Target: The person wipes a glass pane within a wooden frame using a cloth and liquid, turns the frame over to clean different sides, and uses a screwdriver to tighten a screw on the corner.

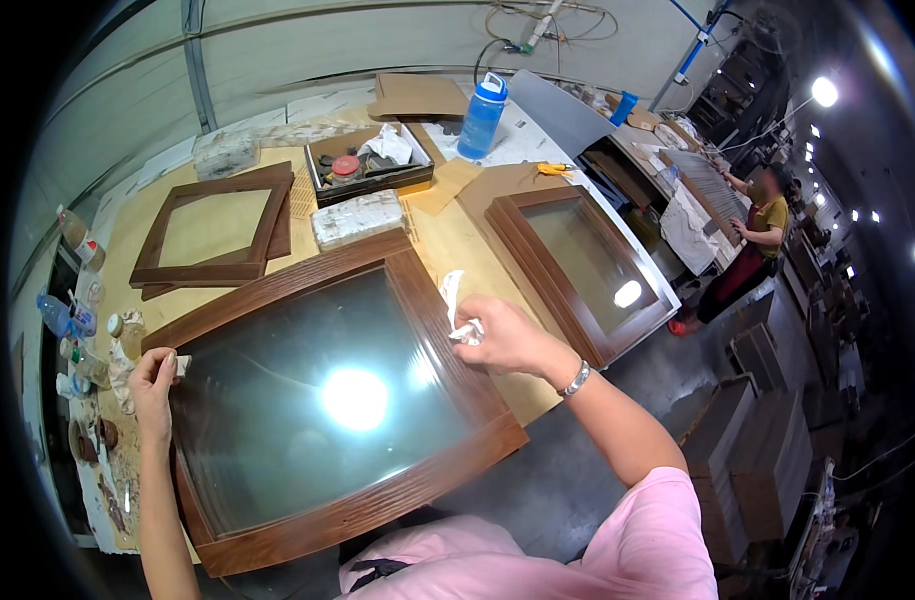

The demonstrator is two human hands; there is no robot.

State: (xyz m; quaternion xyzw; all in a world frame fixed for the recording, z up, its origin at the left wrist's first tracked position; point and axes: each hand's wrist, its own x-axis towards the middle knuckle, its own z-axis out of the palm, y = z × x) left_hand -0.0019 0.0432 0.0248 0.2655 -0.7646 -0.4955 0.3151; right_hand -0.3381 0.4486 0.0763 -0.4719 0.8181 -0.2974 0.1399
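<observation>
A brown wood-framed glass panel (368, 513) lies tilted across the near side of the table, its near edge by my body. A bright lamp reflects in its glass (278, 430). At the frame's left side, my left hand (152, 398) is closed, thumb and fingers pinching a small pale block-like piece (184, 366); its exact kind is unclear. Over the right rail, my right hand (508, 338) is closed on a crumpled white tissue (452, 298), one end of which sticks up. Whether the tissue touches the wood I cannot tell.
Further off lie empty wooden frames (150, 250), a box of rags and a jar (418, 178), a wrapped block (358, 220) and a blue bottle (481, 122). Another glazed frame (568, 330) rests right. Small bottles (81, 322) line the left edge. A person (763, 235) works at far right.
</observation>
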